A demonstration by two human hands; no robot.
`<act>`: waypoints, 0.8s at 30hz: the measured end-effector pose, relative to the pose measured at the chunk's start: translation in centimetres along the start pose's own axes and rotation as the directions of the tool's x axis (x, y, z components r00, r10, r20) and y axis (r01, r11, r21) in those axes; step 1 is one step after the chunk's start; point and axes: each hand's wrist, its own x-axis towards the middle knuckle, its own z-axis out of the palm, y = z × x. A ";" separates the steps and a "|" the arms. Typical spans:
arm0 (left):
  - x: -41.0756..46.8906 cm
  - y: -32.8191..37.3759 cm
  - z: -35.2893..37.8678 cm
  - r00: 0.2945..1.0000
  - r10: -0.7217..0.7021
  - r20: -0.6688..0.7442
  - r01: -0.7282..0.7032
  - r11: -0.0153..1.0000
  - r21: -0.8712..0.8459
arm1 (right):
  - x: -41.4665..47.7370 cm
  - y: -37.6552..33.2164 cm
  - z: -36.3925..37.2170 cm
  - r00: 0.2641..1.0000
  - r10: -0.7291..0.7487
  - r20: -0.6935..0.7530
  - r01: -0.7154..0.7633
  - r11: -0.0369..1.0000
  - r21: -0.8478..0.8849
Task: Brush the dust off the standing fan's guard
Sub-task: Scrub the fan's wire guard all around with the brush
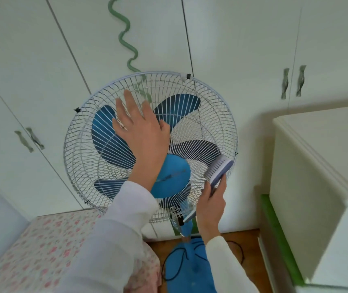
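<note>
Head view, nearest first: the right hand [211,206] curls round the handle of a brush [219,171], whose pale bristles lie against the lower right of the fan's wire guard [215,102]. Higher and to the left, the left hand [141,132] lies flat on the guard, fingers straight and spread, holding nothing, over the blue blades [177,106]. Behind the fan stand pale wardrobe doors [232,39].

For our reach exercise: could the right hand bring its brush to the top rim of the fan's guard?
Probably yes. The right hand holds the brush at the lower right of the guard, and the way up to the top rim looks free; the left hand lies flat farther left.
</note>
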 end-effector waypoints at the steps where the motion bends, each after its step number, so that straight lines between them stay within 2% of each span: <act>1: -0.2 -0.1 0.0 1.000 0.010 -0.007 -0.010 1.000 0.003 | 0.0 0.2 -0.1 1.000 0.013 0.003 -0.013 1.000 0.012; 4: -0.9 -0.6 0.2 0.999 0.036 0.001 -0.036 0.999 -0.013 | -0.2 -0.6 0.1 1.000 -0.016 -0.014 0.017 0.996 0.093; 9: -2.1 -0.6 0.3 0.999 0.036 0.022 -0.035 0.998 -0.043 | -1.1 -3.0 1.3 0.978 -0.203 0.057 0.194 0.972 0.131; 13: -2.4 -0.1 0.5 0.999 0.028 0.025 -0.026 0.998 -0.052 | -1.3 -1.2 1.2 0.988 -0.140 0.061 0.136 0.988 0.066; 20: -2.3 -0.1 0.5 1.000 -0.006 -0.008 0.006 0.998 -0.069 | -0.7 1.8 0.2 0.998 0.055 0.036 -0.054 0.998 -0.013; 24: -2.2 -0.5 0.6 1.000 -0.017 -0.013 0.016 0.998 -0.067 | -1.5 0.5 0.9 0.998 -0.053 0.043 0.047 0.990 0.133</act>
